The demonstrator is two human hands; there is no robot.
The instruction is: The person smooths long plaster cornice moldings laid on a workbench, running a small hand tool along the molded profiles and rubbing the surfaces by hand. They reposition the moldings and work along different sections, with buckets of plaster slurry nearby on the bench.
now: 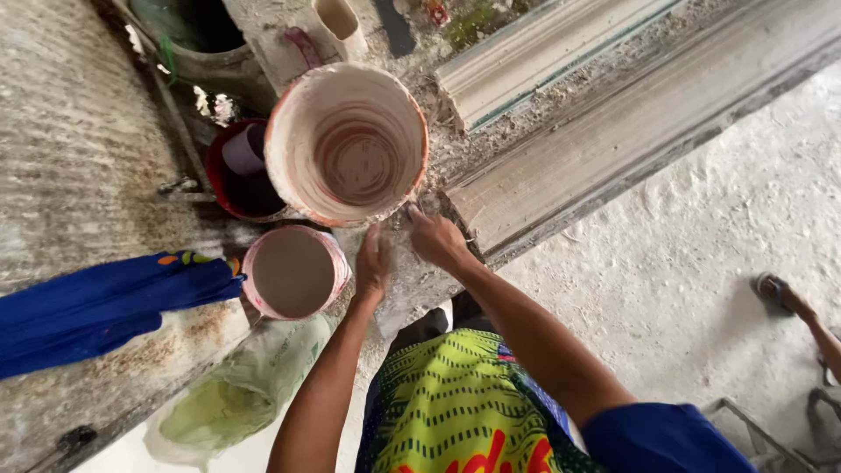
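Both forearms reach forward from the bottom of the view, bare to the elbow, and meet near the middle. The left hand [373,263] is open, fingers together and pointing up toward twelve o'clock, its palm laid flat on the plaster-crusted worktop [79,158] and holding nothing. The right hand [435,238], just at its three o'clock, curls its fingers at the lower rim of the large bucket [347,144]; whether it truly grips the rim cannot be told. That bucket stands at twelve o'clock from the hands, tilted toward the camera, its inside smeared with pale and reddish rings. At nine o'clock of the left hand sits a smaller bucket [293,272] filled with smooth grey-brown paste. Behind, at eleven o'clock, is a dark red tub [238,175]. Farther out at nine o'clock lies blue cloth [96,307]; at two o'clock run long white moulded strips [543,52].
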